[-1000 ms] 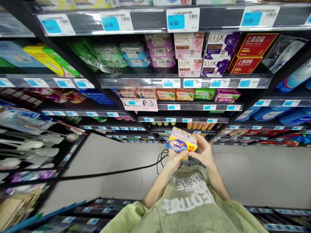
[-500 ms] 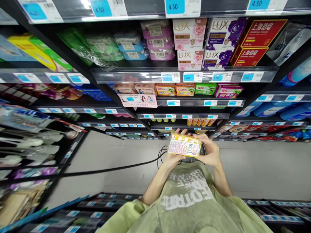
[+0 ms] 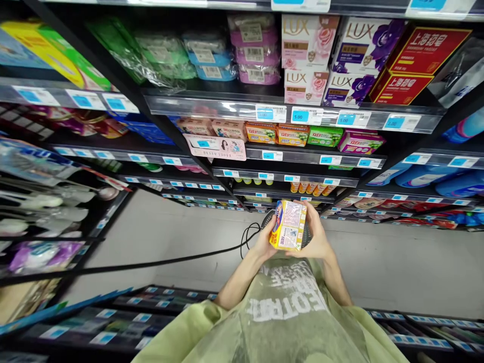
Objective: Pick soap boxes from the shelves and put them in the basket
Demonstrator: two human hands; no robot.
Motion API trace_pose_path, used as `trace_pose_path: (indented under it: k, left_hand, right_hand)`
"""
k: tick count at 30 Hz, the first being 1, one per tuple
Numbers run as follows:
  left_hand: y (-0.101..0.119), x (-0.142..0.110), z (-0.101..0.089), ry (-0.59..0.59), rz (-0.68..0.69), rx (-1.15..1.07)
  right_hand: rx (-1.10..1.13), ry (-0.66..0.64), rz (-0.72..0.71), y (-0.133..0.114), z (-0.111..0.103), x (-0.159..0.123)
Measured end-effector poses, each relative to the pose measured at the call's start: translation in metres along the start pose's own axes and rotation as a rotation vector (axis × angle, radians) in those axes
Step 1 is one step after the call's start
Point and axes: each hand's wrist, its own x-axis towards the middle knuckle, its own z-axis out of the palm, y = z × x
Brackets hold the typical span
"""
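Between my hands, in front of my chest, is a yellow wrapped soap package (image 3: 290, 224) with printed white panels and a barcode. It is turned upright and slightly tilted. The fingers of my left hand (image 3: 265, 241) are closed on its left side, next to the narrow yellow end. My right hand (image 3: 316, 237) grips the right side and lower corner, with some fingers hidden behind the package. Beneath it, a dark perforated basket (image 3: 307, 236) is partly visible.
Ahead rise shelves with LUX soap boxes (image 3: 305, 86), red soap boxes (image 3: 410, 70), wrapped soap dishes (image 3: 255, 54) and colourful soap packs (image 3: 325, 136). Hanging utensils (image 3: 49, 201) line the left rack. A black cable (image 3: 162, 262) crosses above the grey floor (image 3: 389, 257). More shelves stand on my side.
My hands have rotated the soap package from lying wide to standing on end, showing its yellow end at the left. The view has shifted slightly, closer to the shelves.
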Motion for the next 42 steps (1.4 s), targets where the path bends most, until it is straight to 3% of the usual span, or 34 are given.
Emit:
trace_pose_path:
  k: [3,6,9,14,18,28,32,37,42]
  left_hand:
    - [0.003,-0.002,0.002,-0.023,0.007,-0.02]
    - [0.003,-0.001,0.014,-0.007,0.209,-0.014]
    - [0.004,0.002,0.026,0.054,0.407,0.083]
    - [0.025,0.008,0.027,0.15,0.454,0.21]
    - [0.038,0.007,0.025,0.117,0.461,0.315]
    - [0.04,0.007,0.027,0.081,0.405,0.391]
    - [0.041,0.005,0.029,0.069,0.411,0.38]
    - [0.039,0.001,0.032,0.05,0.425,0.399]
    - [0.038,-0.001,0.031,0.041,0.418,0.394]
  right_hand:
    - [-0.102,0.24,-0.07,0.008,0.015,-0.003]
    - [-0.297,0.524,-0.166,0.013,0.034,-0.001]
    - [-0.47,0.669,-0.157,0.014,0.042,0.001]
    - [-0.347,0.632,-0.139,0.022,0.041,-0.012]
    - [-0.293,0.619,-0.024,0.029,0.037,-0.02]
    - [-0.286,0.622,-0.039,0.022,0.031,-0.012]
    - [-0.149,0.583,-0.029,0.022,0.032,-0.009]
    - [0.009,0.462,0.082,0.024,0.036,-0.009]
    - [0.119,0.422,0.067,0.022,0.037,-0.01]
